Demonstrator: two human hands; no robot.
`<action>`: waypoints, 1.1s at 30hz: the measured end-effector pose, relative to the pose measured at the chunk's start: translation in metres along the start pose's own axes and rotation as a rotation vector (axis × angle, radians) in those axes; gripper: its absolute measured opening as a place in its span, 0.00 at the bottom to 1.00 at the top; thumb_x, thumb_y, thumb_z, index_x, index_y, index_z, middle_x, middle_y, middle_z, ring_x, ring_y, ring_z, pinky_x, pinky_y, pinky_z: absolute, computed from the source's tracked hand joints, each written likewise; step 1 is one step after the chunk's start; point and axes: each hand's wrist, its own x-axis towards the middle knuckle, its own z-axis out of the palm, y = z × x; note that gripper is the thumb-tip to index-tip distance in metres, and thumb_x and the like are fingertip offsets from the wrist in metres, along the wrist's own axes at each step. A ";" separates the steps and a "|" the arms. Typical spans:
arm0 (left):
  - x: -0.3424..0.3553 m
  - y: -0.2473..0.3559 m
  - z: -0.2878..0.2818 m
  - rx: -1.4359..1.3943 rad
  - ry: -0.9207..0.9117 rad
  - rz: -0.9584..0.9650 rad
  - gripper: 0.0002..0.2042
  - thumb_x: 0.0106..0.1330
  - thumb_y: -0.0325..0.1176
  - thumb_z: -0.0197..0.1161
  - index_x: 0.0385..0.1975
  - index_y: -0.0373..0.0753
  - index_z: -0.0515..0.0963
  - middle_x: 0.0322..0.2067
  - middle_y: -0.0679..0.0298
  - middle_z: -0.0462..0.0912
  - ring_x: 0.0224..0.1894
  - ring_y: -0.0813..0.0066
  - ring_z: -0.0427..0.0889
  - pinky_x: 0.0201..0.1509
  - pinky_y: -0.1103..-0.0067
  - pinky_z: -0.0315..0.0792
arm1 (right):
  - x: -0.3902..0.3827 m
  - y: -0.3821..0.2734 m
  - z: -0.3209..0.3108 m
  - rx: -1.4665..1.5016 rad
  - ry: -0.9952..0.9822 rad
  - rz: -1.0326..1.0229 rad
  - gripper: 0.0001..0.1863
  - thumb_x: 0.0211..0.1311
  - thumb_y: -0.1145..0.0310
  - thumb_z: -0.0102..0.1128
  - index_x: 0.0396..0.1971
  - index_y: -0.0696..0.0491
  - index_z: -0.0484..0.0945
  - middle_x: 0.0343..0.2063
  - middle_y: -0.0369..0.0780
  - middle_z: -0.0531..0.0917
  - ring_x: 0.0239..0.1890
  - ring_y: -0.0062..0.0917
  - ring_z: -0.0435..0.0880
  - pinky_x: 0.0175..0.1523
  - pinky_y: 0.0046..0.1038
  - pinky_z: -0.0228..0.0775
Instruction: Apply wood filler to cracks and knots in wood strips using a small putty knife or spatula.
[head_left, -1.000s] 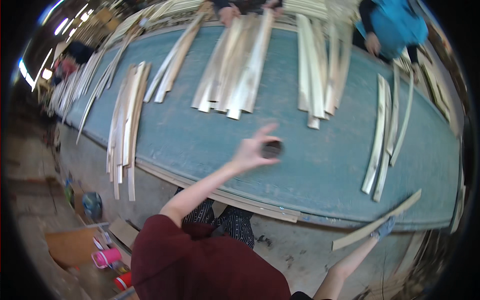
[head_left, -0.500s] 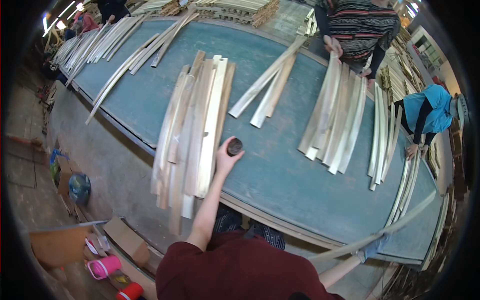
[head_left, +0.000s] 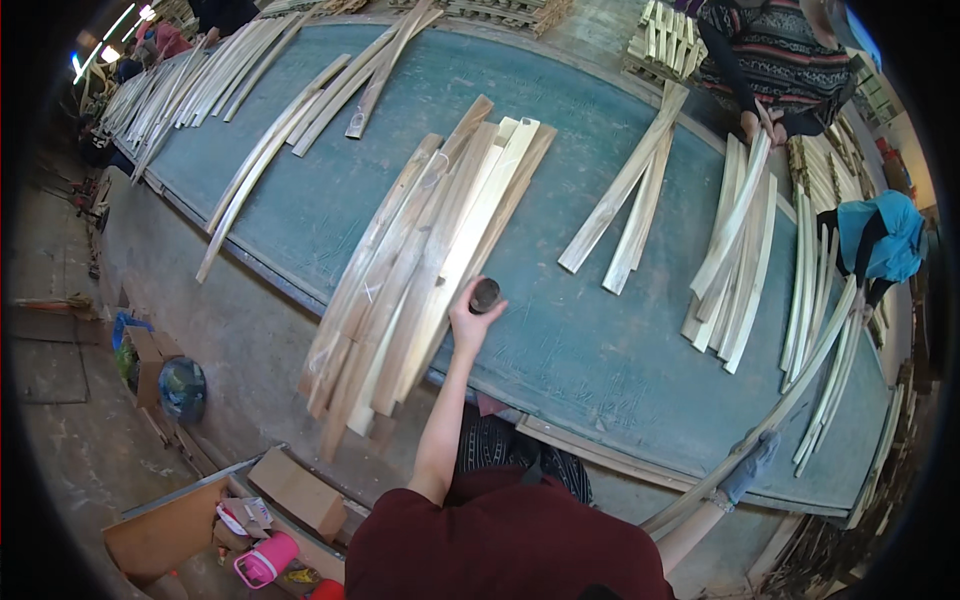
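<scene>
My bare left hand (head_left: 467,325) is closed around a short, dark, round object (head_left: 485,294) whose kind I cannot make out. It is just off the right side of a fanned pile of wooden slats (head_left: 420,250), whose near ends stick out past the table edge. My right hand (head_left: 752,466), in a grey-blue glove, grips a long wooden slat (head_left: 793,402) by the table's near right edge. That slat slopes up and away to the right, and its near end passes behind my right forearm.
The long table (head_left: 530,340) has a blue-green top. More slats (head_left: 620,205) lie crossed in the middle. Across the table, a person in a patterned top (head_left: 780,60) handles slats; another in a blue vest (head_left: 880,235) stands farther right. Cardboard boxes (head_left: 295,490) and a pink jug (head_left: 268,560) are lower left.
My view has shifted, moving the table's things across the picture. My right hand and its slat have risen, the slat now more steeply angled. The person opposite has lifted a slat.
</scene>
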 end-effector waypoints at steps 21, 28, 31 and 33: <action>0.207 0.035 -0.145 0.313 0.029 0.070 0.26 0.48 0.36 0.64 0.49 0.36 0.66 0.39 0.54 0.72 0.42 0.58 0.72 0.45 0.73 0.67 | -0.122 0.029 0.256 0.035 -0.743 -0.092 0.15 0.63 0.65 0.46 0.18 0.55 0.66 0.18 0.30 0.65 0.23 0.12 0.60 0.29 0.16 0.56; 0.387 -0.066 -0.172 0.784 0.098 -0.066 0.46 0.45 0.51 0.66 0.60 0.43 0.45 0.47 0.47 0.60 0.48 0.48 0.64 0.50 0.65 0.65 | -0.166 0.080 0.353 0.004 -0.775 -0.014 0.16 0.63 0.60 0.48 0.20 0.55 0.68 0.18 0.28 0.66 0.23 0.10 0.61 0.28 0.15 0.55; 0.419 -0.075 -0.168 0.917 0.038 -0.012 0.46 0.45 0.51 0.66 0.60 0.41 0.45 0.47 0.46 0.63 0.47 0.48 0.68 0.46 0.65 0.68 | -0.178 0.087 0.365 -0.029 -0.742 0.027 0.14 0.63 0.61 0.48 0.22 0.55 0.69 0.20 0.28 0.67 0.25 0.10 0.61 0.29 0.15 0.55; 0.439 -0.082 -0.174 0.832 -0.018 0.032 0.44 0.45 0.49 0.65 0.58 0.39 0.49 0.45 0.46 0.67 0.45 0.49 0.71 0.44 0.64 0.69 | -0.188 0.087 0.367 -0.043 -0.732 0.089 0.14 0.63 0.61 0.48 0.23 0.55 0.70 0.20 0.28 0.68 0.25 0.10 0.61 0.29 0.15 0.55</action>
